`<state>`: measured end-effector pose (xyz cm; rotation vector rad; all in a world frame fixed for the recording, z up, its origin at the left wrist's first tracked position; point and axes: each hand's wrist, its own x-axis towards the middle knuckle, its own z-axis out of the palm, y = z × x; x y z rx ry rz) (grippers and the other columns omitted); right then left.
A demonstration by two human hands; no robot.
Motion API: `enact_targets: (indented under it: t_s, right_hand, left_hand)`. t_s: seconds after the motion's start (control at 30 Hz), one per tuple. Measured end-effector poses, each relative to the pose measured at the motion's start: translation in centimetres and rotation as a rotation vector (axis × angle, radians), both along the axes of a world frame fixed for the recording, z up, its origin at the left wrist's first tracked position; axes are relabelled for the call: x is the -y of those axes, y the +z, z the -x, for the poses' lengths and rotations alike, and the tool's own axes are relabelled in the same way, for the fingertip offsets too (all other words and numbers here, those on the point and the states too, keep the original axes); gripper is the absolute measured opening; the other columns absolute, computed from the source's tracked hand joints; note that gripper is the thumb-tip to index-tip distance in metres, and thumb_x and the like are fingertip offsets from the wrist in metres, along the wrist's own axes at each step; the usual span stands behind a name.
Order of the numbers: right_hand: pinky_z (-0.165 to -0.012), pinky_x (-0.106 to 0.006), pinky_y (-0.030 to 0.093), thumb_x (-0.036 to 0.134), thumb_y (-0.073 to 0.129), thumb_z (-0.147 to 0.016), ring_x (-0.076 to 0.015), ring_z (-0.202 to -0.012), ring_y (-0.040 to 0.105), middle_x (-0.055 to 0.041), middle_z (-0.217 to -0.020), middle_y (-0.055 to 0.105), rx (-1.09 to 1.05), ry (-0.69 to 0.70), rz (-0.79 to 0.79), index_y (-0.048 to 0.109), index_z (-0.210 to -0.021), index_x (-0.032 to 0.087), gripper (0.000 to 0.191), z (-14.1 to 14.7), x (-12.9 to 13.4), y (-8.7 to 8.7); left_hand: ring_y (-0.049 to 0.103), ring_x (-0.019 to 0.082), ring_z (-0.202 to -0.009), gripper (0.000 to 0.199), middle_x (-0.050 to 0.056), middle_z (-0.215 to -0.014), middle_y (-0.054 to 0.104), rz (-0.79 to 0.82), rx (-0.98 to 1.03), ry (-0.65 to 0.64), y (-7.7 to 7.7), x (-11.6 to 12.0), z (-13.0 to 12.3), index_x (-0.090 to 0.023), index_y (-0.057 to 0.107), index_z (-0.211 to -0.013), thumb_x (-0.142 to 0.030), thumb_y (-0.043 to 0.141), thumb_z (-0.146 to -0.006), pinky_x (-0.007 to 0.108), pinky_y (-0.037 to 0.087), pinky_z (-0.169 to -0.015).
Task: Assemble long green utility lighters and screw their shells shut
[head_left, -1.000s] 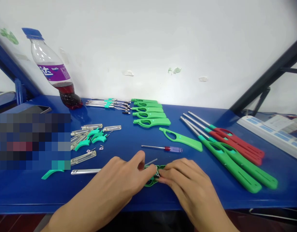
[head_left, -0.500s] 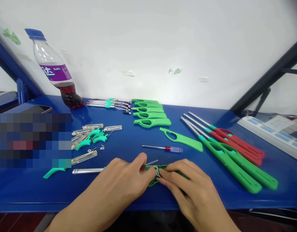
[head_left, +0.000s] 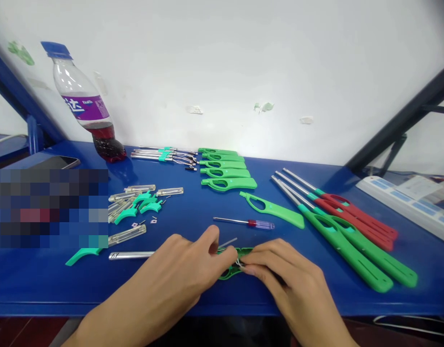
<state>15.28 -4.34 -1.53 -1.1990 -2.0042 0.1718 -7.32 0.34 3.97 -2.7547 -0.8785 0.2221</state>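
One green casing [head_left: 233,271] between hands [head_left: 193,262] [head_left: 286,270]

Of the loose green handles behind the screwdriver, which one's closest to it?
The slanted handle, just beyond the screwdriver; the other handles lie farther back in a row.

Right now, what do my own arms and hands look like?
Your left grip and right grip are bare, ungloved hands; no ring shows. The left forearm and right forearm are uncovered to the picture's edge, with no sleeve, watch or bracelet visible.
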Motion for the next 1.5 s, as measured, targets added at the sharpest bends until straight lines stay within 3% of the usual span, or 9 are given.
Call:
enact_targets:
  t_s: [0.23, 0.47, 0.63, 0.97, 1.1, 1.27, 1.5]
  right_hand:
    - [-0.082, -0.03, 0.059, 0.026, 0.052, -0.115, -0.0173, -0.093, 0.074, -0.0002, -0.106, 0.078, 0.107, 0.015, 0.029, 0.072, -0.112, 0.026, 0.02, 0.2, -0.1, -0.1]
    - [-0.074, -0.031, 0.056, 0.018, 0.054, -0.114, -0.017, -0.081, 0.069, -0.0004, -0.094, 0.077, 0.064, 0.019, -0.042, 0.071, -0.106, 0.022, 0.019, 0.7, -0.1, -0.2]
    - [-0.073, -0.032, 0.053, 0.019, 0.055, -0.113, -0.0169, -0.077, 0.068, 0.0005, -0.089, 0.075, 0.041, -0.031, -0.023, 0.07, -0.1, 0.023, 0.02, 1.0, -0.1, -0.3]
    - [-0.075, -0.033, 0.05, 0.016, 0.058, -0.111, -0.018, -0.078, 0.066, 0.0008, -0.091, 0.074, 0.016, -0.014, 0.013, 0.069, -0.101, 0.024, 0.017, 0.8, 0.0, -0.3]
    - [-0.076, -0.033, 0.051, 0.016, 0.06, -0.11, -0.0184, -0.08, 0.066, -0.0003, -0.092, 0.075, 0.044, 0.006, -0.004, 0.072, -0.104, 0.023, 0.015, 0.5, -0.2, -0.5]
    - [-0.075, -0.032, 0.054, 0.018, 0.059, -0.111, -0.0182, -0.081, 0.067, -0.0021, -0.095, 0.076, 0.044, 0.025, 0.029, 0.075, -0.102, 0.022, 0.019, 0.3, -0.3, -0.4]
    - [-0.077, -0.03, 0.056, 0.015, 0.065, -0.107, -0.016, -0.086, 0.068, 0.0025, -0.1, 0.076, -0.061, 0.048, 0.111, 0.079, -0.112, 0.03, 0.021, 0.4, -0.2, 0.0]
  left_hand:
    - [0.063, 0.02, -0.054, 0.083, 0.007, -0.119, 0.069, -0.031, 0.036, -0.034, -1.4, 0.0, 0.9, -0.029, 0.057, -0.141, 0.013, 0.053, -0.07, 0.032, 0.05, -0.052]
    - [0.061, 0.016, -0.059, 0.082, 0.005, -0.126, 0.066, -0.01, 0.105, 0.02, -2.3, -0.2, 1.8, -0.035, 0.052, -0.145, 0.012, 0.053, -0.078, 0.03, 0.048, -0.06]
    - [0.054, 0.015, -0.052, 0.078, 0.001, -0.114, 0.064, 0.027, 0.107, 0.015, -2.2, -0.5, 1.5, -0.034, 0.055, -0.134, 0.014, 0.047, -0.073, 0.03, 0.042, -0.055]
    - [0.055, 0.016, -0.052, 0.07, 0.001, -0.111, 0.064, -0.016, 0.1, 0.012, -2.2, -0.5, 1.3, -0.032, 0.054, -0.13, 0.013, 0.047, -0.077, 0.031, 0.039, -0.054]
    - [0.052, 0.017, -0.05, 0.074, 0.002, -0.113, 0.065, -0.051, 0.073, -0.01, -2.2, -0.6, 1.1, -0.031, 0.055, -0.131, 0.013, 0.048, -0.072, 0.032, 0.038, -0.051]
    - [0.052, 0.018, -0.049, 0.074, 0.004, -0.114, 0.067, -0.078, 0.045, -0.026, -2.1, -0.3, 1.0, -0.029, 0.055, -0.133, 0.008, 0.053, -0.069, 0.034, 0.042, -0.049]
    - [0.062, 0.022, -0.054, 0.07, 0.008, -0.117, 0.07, -0.05, -0.02, -0.022, -1.0, -0.2, 0.3, -0.025, 0.06, -0.131, 0.008, 0.057, -0.069, 0.035, 0.05, -0.048]
